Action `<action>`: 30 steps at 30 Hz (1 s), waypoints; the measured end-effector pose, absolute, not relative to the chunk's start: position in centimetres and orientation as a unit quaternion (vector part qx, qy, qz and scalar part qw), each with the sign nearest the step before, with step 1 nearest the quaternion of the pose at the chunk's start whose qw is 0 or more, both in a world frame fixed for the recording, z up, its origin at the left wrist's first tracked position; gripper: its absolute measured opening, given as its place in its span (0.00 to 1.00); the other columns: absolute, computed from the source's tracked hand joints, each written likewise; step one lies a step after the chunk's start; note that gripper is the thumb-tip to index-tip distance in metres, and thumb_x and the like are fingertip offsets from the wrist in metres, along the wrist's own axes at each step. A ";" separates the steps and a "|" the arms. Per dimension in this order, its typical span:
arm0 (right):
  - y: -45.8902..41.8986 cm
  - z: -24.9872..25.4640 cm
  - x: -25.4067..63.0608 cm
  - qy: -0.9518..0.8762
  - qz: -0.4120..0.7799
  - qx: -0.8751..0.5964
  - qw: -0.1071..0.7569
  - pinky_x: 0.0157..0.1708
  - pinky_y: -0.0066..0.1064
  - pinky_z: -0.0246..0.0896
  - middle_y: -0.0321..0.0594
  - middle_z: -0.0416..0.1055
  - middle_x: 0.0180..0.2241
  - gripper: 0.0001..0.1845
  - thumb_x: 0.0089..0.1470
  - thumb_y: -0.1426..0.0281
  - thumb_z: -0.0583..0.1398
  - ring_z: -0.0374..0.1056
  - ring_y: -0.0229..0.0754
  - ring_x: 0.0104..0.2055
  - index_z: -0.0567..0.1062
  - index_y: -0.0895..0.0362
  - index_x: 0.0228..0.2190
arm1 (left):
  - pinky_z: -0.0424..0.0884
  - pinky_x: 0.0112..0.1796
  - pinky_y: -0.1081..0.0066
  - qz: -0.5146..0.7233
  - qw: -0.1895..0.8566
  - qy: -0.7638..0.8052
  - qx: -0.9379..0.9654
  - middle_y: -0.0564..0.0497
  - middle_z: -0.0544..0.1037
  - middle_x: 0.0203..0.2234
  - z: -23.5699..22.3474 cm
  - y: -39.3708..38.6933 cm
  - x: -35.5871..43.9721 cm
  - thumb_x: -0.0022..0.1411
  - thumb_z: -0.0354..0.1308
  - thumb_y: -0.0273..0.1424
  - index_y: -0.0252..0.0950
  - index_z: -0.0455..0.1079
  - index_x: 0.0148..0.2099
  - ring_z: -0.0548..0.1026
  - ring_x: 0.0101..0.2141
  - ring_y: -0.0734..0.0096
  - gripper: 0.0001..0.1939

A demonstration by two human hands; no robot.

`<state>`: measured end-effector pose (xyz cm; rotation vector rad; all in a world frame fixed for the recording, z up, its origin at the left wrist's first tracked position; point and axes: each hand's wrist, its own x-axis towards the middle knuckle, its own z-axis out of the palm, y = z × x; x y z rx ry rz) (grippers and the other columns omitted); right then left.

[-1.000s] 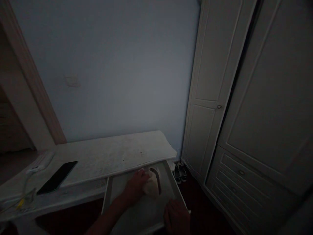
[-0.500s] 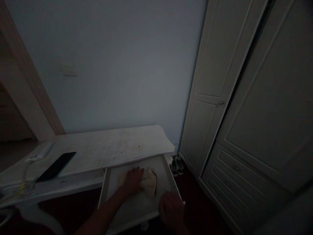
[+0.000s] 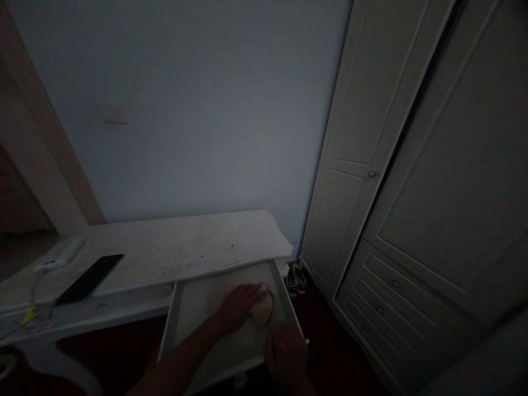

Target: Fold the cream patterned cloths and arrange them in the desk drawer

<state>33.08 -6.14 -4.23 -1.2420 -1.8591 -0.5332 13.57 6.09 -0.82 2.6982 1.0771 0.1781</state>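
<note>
A pale cream cloth lies bunched on the bottom of the pulled-out white drawer. My left hand is over it, holding it down against the drawer floor; motion blurs the fingers, and part of the cloth is hidden under the palm. My right hand is closed around the drawer's front edge near its right corner, just in front of the cloth.
The drawer sticks out from a white, stained desk. On the desk's left lie a dark phone, a white power strip and a cable with a yellow part. Shoes stand beside a wardrobe.
My left hand has shifted with the cloth, back and forth inside the drawer, now farther right. My right hand keeps its hold on the drawer's edge. The view has tilted down slightly.
</note>
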 end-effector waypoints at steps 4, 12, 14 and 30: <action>-6.1 -4.3 32.9 -0.738 -0.211 -0.501 0.399 0.36 0.37 0.53 0.36 0.71 0.27 0.10 0.63 0.74 0.54 0.67 0.44 0.31 0.67 0.51 0.29 | 0.61 0.66 0.57 0.123 0.063 0.541 0.829 0.52 0.71 0.68 -0.1 7.4 12.8 0.67 0.51 0.22 0.51 0.67 0.69 0.69 0.65 0.59 0.32; -6.2 -4.3 32.7 -0.739 -0.208 -0.495 0.407 0.35 0.38 0.51 0.36 0.70 0.27 0.09 0.61 0.75 0.55 0.66 0.44 0.31 0.67 0.51 0.29 | 0.64 0.63 0.52 0.153 0.092 0.599 0.781 0.47 0.73 0.67 -0.3 9.7 15.1 0.67 0.53 0.28 0.46 0.63 0.73 0.71 0.63 0.53 0.33; -6.1 -4.5 32.7 -0.739 -0.205 -0.492 0.413 0.35 0.38 0.52 0.36 0.70 0.27 0.09 0.60 0.75 0.55 0.67 0.44 0.30 0.67 0.51 0.29 | 0.64 0.63 0.55 0.159 0.114 0.571 0.797 0.48 0.71 0.68 -0.4 9.8 16.8 0.66 0.54 0.29 0.45 0.62 0.73 0.70 0.64 0.56 0.34; -6.3 -4.4 32.8 -0.742 -0.192 -0.489 0.416 0.38 0.37 0.54 0.38 0.77 0.33 0.09 0.64 0.73 0.53 0.70 0.44 0.33 0.73 0.52 0.37 | 0.73 0.53 0.65 0.045 0.290 0.254 0.922 0.50 0.85 0.49 -2.3 2.7 14.7 0.62 0.59 0.38 0.42 0.79 0.50 0.82 0.48 0.59 0.16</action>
